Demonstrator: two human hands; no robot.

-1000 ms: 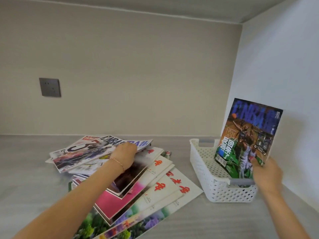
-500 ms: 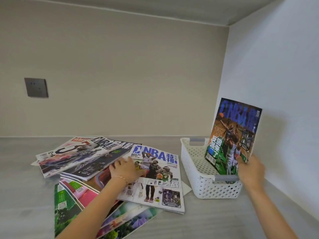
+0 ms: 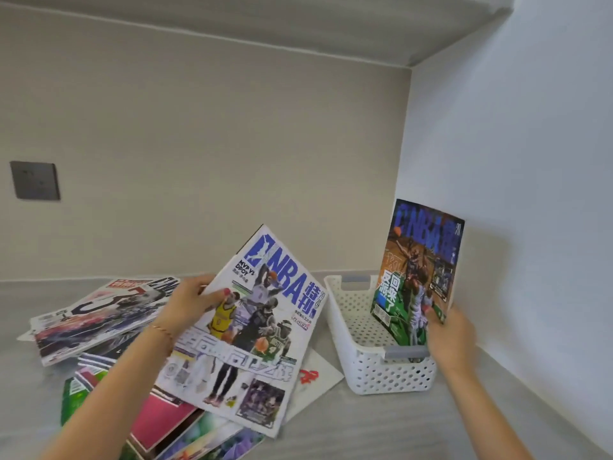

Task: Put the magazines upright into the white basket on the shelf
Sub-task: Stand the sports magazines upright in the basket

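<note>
White perforated basket (image 3: 371, 376) with grey handles sits on the shelf by the right wall, one dark NBA magazine (image 3: 419, 277) standing upright inside, a white-cover NBA magazine (image 3: 252, 330) lifted tilted above the messy pile (image 3: 99, 313).

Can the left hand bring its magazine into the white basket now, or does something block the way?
Probably yes. The left hand grips the white NBA magazine lifted off the pile, and the white basket is open on its left; the blue magazine, held by the right hand, stands at the right wall.
</note>
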